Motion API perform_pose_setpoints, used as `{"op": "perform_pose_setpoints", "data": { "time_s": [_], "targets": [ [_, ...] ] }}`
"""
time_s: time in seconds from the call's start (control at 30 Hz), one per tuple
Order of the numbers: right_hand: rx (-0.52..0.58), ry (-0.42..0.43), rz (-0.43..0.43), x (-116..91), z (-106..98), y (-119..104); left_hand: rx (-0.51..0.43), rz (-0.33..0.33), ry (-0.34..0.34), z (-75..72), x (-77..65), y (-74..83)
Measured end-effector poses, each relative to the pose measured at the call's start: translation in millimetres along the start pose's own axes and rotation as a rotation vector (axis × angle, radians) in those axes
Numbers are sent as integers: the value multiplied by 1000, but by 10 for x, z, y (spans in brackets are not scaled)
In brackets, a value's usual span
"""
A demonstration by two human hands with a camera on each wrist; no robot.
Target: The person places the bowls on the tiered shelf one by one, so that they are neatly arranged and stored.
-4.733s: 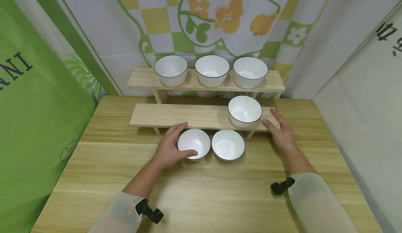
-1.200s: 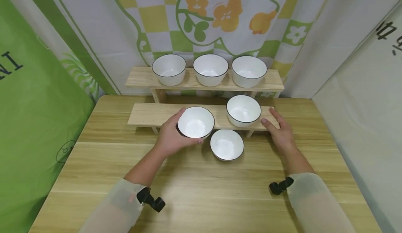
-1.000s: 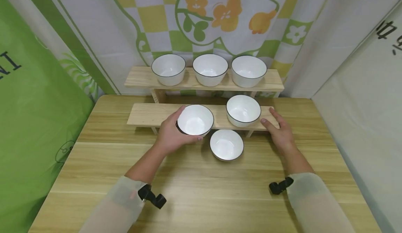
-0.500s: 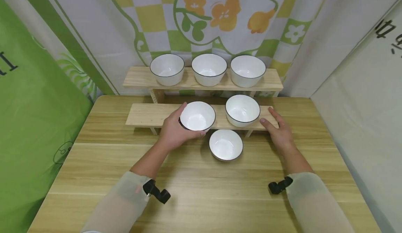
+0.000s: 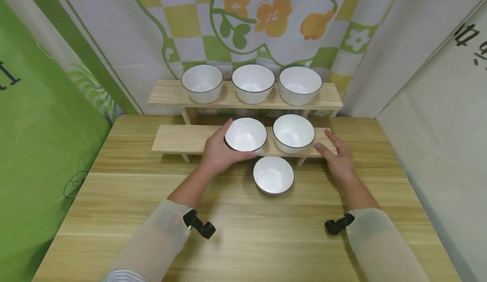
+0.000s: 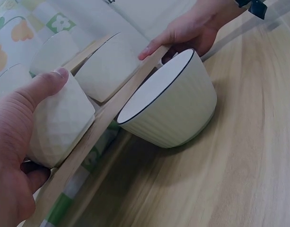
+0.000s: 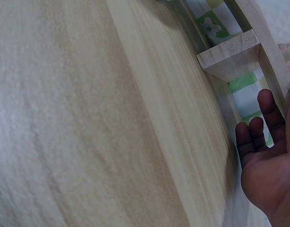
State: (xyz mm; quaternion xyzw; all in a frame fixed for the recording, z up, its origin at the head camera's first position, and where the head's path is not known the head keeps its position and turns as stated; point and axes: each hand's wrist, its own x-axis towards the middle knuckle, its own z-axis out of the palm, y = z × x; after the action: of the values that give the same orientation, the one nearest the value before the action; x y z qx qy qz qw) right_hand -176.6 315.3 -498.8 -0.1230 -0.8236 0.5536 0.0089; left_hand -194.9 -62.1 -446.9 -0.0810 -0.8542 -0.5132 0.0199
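Observation:
My left hand (image 5: 220, 151) grips a white, dark-rimmed bowl (image 5: 246, 135) at the lower wooden shelf (image 5: 180, 138). Its thumb is on the near side. In the left wrist view that bowl (image 6: 64, 123) is upright at the board's edge. Close to its right on the same shelf stands a second bowl (image 5: 294, 133). My right hand (image 5: 340, 159) touches the shelf's right end with thumb and index finger; in the right wrist view its other fingers (image 7: 270, 116) extend loosely beside the board. A further bowl (image 5: 274, 175) sits on the table in front of the shelf.
Three matching bowls, left (image 5: 202, 84), middle (image 5: 253, 84) and right (image 5: 300, 86), line the upper shelf (image 5: 167, 94). Both shelves stand on a wood-grain table (image 5: 243, 235). Behind hangs a patterned cloth (image 5: 182, 22); a green cloth (image 5: 34, 155) borders the left side.
My left hand has lifted the bowl from the table to the lower shelf, then moved it right and back, close to the other bowl. My right hand stays at the shelf end.

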Motion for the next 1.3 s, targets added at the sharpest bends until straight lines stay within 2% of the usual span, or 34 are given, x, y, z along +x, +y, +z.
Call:
{"op": "perform_pose_setpoints", "data": {
  "time_s": [0.37, 0.73, 1.03, 1.3],
  "targets": [
    [-2, -9, 9, -6, -6, 3, 10, -13, 1, 59, 101, 29],
    [10, -13, 12, -11, -4, -9, 5, -18, -8, 120, 143, 44],
    [4, 1, 10, -3, -11, 10, -3, 5, -37, 129, 139, 58],
    [13, -10, 31, -13, -2, -13, -6, -4, -54, 111, 117, 56]
  ]
}}
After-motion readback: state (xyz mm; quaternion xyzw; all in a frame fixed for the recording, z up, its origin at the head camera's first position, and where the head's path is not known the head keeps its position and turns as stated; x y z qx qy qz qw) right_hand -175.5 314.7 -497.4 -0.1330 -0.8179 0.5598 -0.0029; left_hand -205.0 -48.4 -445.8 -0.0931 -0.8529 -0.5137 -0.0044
